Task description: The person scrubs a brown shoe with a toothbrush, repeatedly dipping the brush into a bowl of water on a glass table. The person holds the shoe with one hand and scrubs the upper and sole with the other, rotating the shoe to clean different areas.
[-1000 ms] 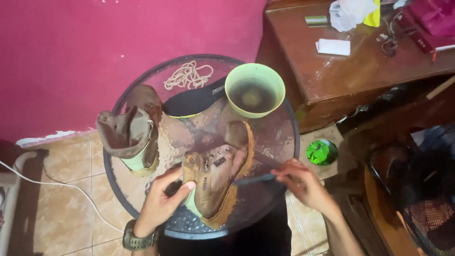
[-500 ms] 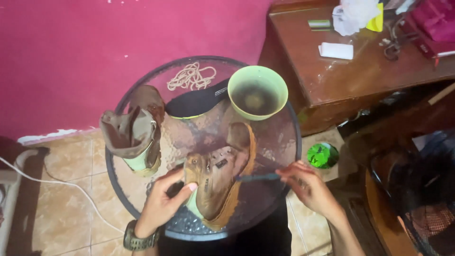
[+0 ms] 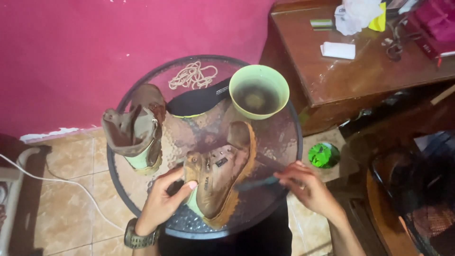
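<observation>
While the brown boot (image 3: 222, 178) lay on its side at the near part of the round glass table (image 3: 284, 142), both hands worked on it.
The left hand (image 3: 161, 201) gripped its collar; the right hand (image 3: 303, 187) was closed on a dark brush (image 3: 258, 182) against the boot's side. Laces (image 3: 192, 76) and an insole (image 3: 199, 99) lay out already; the second boot (image 3: 135, 128) stood apart, seemingly unscrubbed. A green bowl (image 3: 258, 91) crowded the far edge, a wooden desk (image 3: 360, 66) hemmed the right.
</observation>
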